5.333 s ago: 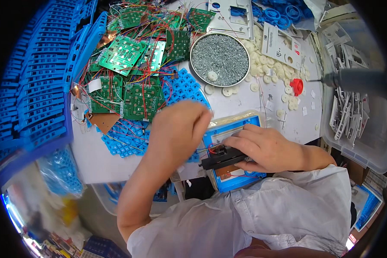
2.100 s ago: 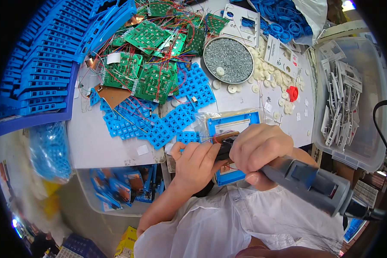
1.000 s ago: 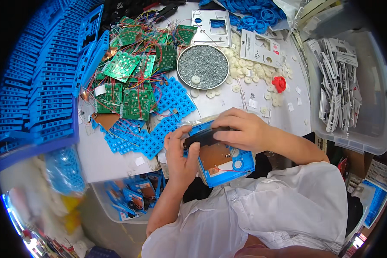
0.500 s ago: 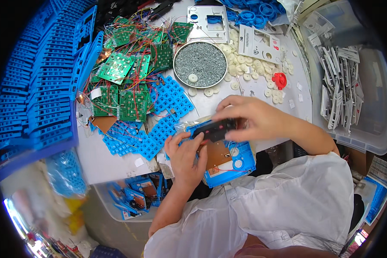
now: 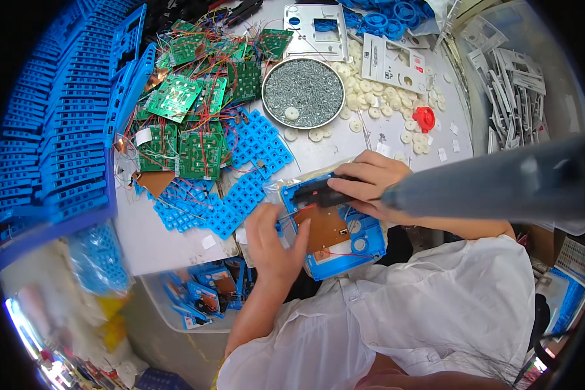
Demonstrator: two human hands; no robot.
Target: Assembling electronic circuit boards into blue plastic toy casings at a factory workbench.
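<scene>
A blue plastic casing with a brown circuit board inside lies tilted at the table's front edge, before my body. My left hand is at its left side, thumb and fingers on either side of the edge, near a thin red wire. My right hand has its fingers closed on a black plastic part at the casing's far end. A large blurred dark-grey cylindrical tool crosses in front of my right forearm, its narrow end by my right hand. It hides part of that hand.
Green circuit boards with wires and blue keypad pieces are heaped left. A round tray of screws stands behind, beside cream discs and a red part. Stacked blue casings stand far left; a clear bin is right.
My right hand has lowered the black part into the casing's far end. My left hand has shifted slightly left off the part. The grey tool has come in from the right.
</scene>
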